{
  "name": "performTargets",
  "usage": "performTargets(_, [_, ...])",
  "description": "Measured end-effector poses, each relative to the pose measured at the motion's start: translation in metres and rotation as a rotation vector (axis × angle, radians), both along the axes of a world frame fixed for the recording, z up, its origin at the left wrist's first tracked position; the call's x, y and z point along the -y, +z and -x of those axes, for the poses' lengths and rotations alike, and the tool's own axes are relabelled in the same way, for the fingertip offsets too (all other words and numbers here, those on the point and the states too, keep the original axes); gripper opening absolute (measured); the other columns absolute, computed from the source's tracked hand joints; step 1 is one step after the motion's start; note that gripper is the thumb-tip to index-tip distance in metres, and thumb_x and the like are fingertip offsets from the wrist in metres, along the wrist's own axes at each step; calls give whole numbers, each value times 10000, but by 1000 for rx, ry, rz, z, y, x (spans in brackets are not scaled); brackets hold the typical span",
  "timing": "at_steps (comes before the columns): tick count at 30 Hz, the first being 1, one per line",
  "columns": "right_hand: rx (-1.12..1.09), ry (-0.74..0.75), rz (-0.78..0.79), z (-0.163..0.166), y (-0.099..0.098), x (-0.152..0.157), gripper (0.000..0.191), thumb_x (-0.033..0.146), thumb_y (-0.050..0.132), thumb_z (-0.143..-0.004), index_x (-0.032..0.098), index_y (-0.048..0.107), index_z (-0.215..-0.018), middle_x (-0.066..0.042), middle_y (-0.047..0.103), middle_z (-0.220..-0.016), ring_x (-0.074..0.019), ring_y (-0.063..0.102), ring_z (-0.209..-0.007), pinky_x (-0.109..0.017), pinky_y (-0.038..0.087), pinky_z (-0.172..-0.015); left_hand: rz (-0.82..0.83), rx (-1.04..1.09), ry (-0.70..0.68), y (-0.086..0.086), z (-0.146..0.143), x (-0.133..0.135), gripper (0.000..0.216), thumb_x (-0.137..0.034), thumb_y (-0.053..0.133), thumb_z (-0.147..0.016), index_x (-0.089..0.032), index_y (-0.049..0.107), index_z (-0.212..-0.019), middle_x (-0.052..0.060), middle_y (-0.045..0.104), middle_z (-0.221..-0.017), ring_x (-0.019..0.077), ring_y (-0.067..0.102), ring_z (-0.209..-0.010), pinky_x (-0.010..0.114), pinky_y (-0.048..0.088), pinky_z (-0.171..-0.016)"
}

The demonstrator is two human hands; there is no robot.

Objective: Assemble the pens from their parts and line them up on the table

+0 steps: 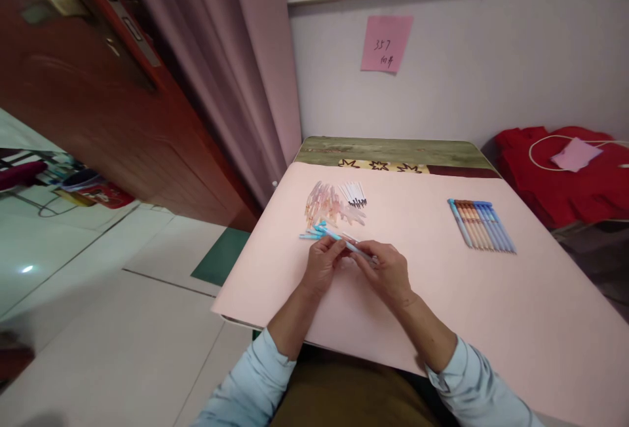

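Observation:
A light blue pen (352,247) is held between my two hands above the near part of the pink-covered table (422,322). My left hand (322,262) pinches it towards its upper left end, while the fingers of my right hand (389,271) close round its lower right end. Just beyond my left hand lie a few bright blue pen parts (310,236). Behind them spreads a pile of clear and pinkish pen barrels (322,203). White refills with dark tips (354,193) lie fanned out beside that pile.
To the right, a row of brown and blue pens (481,225) lies side by side. A red cloth (550,181) with a cable and a pink paper is beyond the table's right edge. A wooden door (147,119) and curtain (230,54) stand at the left, a wall (442,73) behind.

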State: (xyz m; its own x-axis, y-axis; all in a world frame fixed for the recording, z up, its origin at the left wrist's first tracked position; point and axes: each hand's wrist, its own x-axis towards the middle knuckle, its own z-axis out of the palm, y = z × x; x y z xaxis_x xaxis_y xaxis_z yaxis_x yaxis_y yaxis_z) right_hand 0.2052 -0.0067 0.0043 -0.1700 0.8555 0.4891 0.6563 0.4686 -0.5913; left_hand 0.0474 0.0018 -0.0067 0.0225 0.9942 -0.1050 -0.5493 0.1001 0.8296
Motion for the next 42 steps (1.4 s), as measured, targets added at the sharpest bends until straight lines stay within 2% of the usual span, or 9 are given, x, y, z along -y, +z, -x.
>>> performTargets(9, [-245,-215,106,-49,2,-22,213,440,638,-867,260,750,-892,-26,732,-906,-205,656,-842,-317,483,-770,15,22,27,4,2,2,336,-443,724,-794,-118,740,-879,119,751,-933,196,711,-797,346,572,-775])
performTargets(14, [-243,-207,224,-77,-7,-23,241,477,671,-816,260,759,-877,-41,725,-946,-223,651,-883,-342,489,-789,-5,10,21,6,4,1,301,-415,706,-813,-118,733,-857,110,748,-905,175,695,-751,319,573,-714])
performTargets(20, [-375,-183,269,-72,-16,-18,266,480,677,-805,240,758,-885,-60,722,-950,-222,649,-872,-328,501,-731,14,-49,50,6,2,2,237,-352,771,-746,-133,710,-814,85,742,-866,144,668,-693,273,552,-631])
performTargets(24, [-385,-221,289,-70,-15,-18,246,465,682,-799,247,759,-885,-48,727,-945,-218,649,-856,-326,499,-737,-22,-75,175,12,6,-5,242,-363,770,-735,-142,690,-796,66,735,-836,125,656,-663,249,537,-612])
performTargets(28, [-440,-295,308,-73,-16,-19,271,462,686,-789,234,758,-916,-48,737,-937,-220,652,-855,-336,503,-777,-100,-150,400,32,21,-22,261,-375,766,-724,-147,647,-770,40,714,-766,93,601,-566,222,489,-545])
performTargets(31, [-517,-310,332,-74,-18,-20,321,470,682,-784,207,754,-953,-60,745,-925,-225,660,-857,-342,508,-790,-100,-283,524,40,39,-28,276,-362,773,-699,-146,636,-801,28,696,-752,90,573,-538,224,461,-526])
performTargets(35, [-558,-324,376,-71,-17,-19,322,471,685,-776,202,753,-939,-67,751,-928,-230,668,-844,-335,512,-748,-40,-568,566,28,66,-19,237,-318,754,-687,-156,645,-822,-8,623,-671,108,548,-558,235,438,-546])
performTargets(38, [-554,-320,386,-69,-17,-17,317,473,681,-776,211,752,-939,-66,753,-930,-227,669,-820,-329,509,-716,-64,-923,569,18,83,-10,132,-291,697,-735,-180,659,-797,1,609,-695,134,553,-634,259,445,-627])
performTargets(42, [-532,-313,406,-68,-20,-15,319,477,683,-772,218,755,-943,-64,755,-927,-222,670,-796,-326,507,-700,-191,-1411,492,22,87,-12,62,-233,605,-805,-209,653,-773,25,628,-794,164,554,-709,293,436,-724])
